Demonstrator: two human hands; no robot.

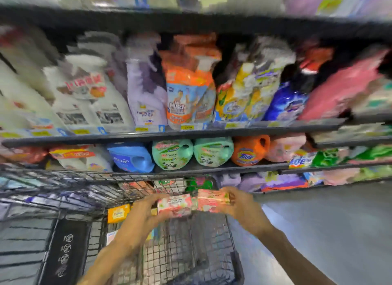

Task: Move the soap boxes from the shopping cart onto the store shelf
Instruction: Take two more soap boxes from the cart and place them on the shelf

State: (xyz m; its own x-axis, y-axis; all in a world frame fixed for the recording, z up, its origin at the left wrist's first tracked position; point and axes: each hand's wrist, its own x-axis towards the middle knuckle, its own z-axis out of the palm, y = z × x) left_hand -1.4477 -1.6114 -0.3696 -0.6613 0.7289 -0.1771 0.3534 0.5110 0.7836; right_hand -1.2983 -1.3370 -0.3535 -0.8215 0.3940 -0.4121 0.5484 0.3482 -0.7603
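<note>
While both pink soap boxes lay end to end, long axes sideways, the left hand [146, 210] gripped the left box [175, 205] and the right hand [241, 206] the right box [213, 199], arms outstretched above the cart [63, 191].

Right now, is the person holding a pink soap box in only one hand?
No. The left hand grips one pink soap box and the right hand grips another pink soap box, side by side above the shopping cart.
</note>
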